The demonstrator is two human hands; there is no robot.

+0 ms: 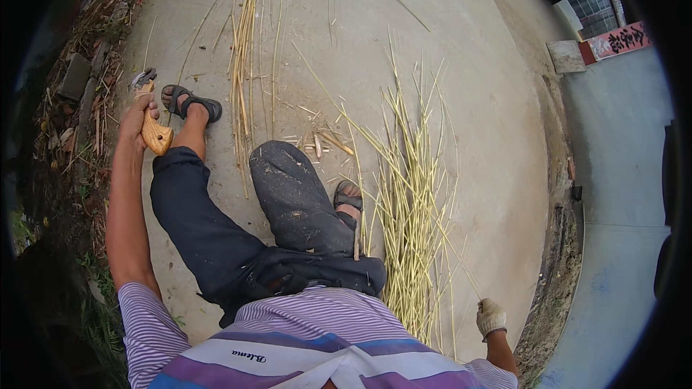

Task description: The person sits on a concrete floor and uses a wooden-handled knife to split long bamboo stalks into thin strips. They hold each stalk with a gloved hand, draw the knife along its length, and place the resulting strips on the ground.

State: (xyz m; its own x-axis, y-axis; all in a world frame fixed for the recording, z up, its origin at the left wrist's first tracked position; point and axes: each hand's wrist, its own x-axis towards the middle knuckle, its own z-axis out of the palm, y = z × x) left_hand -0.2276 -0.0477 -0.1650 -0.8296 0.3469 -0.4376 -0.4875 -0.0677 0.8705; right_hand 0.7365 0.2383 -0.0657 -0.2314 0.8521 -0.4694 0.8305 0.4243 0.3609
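My bare left hand (135,119) grips a hand tool with a curved wooden handle (157,135), which has a hole near its butt. A small dark metal head (143,78) shows above my fingers; its exact kind is unclear. On the far right, my right hand (491,316) wears a pale knitted glove and is closed on the end of a thin green-yellow stalk (467,272). That stalk slants up across a large pile of similar stalks or split strips (411,216) lying lengthwise on the concrete at my right side.
Thicker yellow-brown canes (246,65) lie ahead between my feet. Short cut pieces and splinters (319,143) litter the concrete floor (486,135) near my dark-covered knee (292,189). A rubble and plant-litter verge (86,113) borders the left; a pale blue wall (616,173) borders the right.
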